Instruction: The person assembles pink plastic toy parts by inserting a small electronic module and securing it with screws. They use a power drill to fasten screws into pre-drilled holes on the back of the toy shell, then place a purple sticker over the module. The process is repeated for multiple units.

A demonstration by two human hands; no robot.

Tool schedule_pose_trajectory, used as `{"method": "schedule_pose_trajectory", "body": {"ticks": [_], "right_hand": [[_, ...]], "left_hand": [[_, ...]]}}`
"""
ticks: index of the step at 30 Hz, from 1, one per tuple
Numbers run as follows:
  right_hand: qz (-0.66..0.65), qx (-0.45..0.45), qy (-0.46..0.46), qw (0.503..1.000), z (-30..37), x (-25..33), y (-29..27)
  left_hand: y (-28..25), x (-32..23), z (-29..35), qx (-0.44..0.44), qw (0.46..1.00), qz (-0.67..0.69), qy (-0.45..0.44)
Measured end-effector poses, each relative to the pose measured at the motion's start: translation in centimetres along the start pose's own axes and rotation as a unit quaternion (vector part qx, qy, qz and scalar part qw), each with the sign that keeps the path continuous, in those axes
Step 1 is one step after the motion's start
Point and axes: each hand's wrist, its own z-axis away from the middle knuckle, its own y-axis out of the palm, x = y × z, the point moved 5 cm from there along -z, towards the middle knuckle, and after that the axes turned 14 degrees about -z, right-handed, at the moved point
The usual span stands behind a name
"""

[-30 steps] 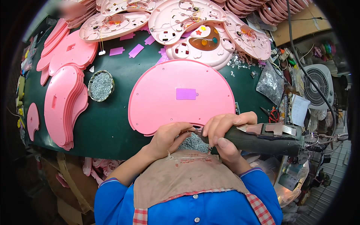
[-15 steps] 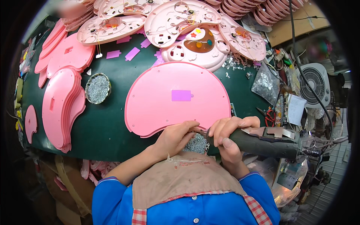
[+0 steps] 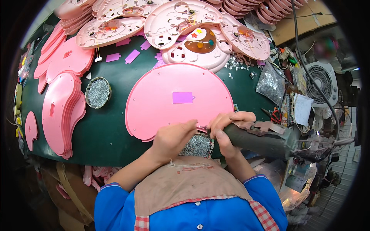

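Observation:
In my right hand [image 3: 227, 131] is a dark green electric screwdriver [image 3: 257, 141], its body slanting down to the right and its tip end pointing left. My left hand [image 3: 172, 139] is closed in a pinch at the lower edge of a pink bean-shaped plastic panel [image 3: 154, 102], close to the screwdriver's tip. What those fingertips hold, if anything, is too small to make out. A purple rectangular cover [image 3: 182, 97] sits in the middle of the panel. Under my hands, partly hidden, stands a container of small silvery screws [image 3: 194, 147].
A round bowl of small metal parts [image 3: 98, 92] stands left of the panel, beside stacked pink panels [image 3: 58, 115]. Pink housings with wiring [image 3: 181, 23] crowd the far side. At right are a plastic bag of metal pieces [image 3: 270, 84], red-handled pliers [image 3: 276, 115] and a white fan [image 3: 322, 84].
My left hand has moved slightly left, its fingertips rising to the panel's lower edge. The screwdriver has swung a little, its tip shifting left and up. The whole view has shifted slightly.

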Motion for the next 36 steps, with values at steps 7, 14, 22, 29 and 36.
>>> {"method": "schedule_pose_trajectory", "body": {"ticks": [7, 14, 22, 29, 36], "right_hand": [[0.085, 0.053, -0.031, 0.995, -0.4, -3.1, -1.1], [-0.029, -0.044, 0.033, 0.998, -0.7, -3.8, -1.7], [-0.085, 0.038, 0.023, 0.995, -1.7, 0.2, 0.5], [-0.112, -0.036, -0.014, 0.993, -2.2, 0.2, 1.6], [-0.123, -0.009, -0.005, 0.992, -2.2, -0.7, 3.8]], "left_hand": [[0.8, 2.9, 0.2, 0.125, 0.948, 0.229, -0.183], [1.3, 2.3, -0.6, 0.134, 0.985, 0.04, -0.101], [0.7, 2.1, -0.9, 0.033, 0.99, 0.122, -0.068], [-0.4, 1.7, -0.9, -0.098, 0.992, -0.005, 0.076], [-1.7, 2.5, 1.1, -0.115, 0.992, -0.007, 0.045]]}}
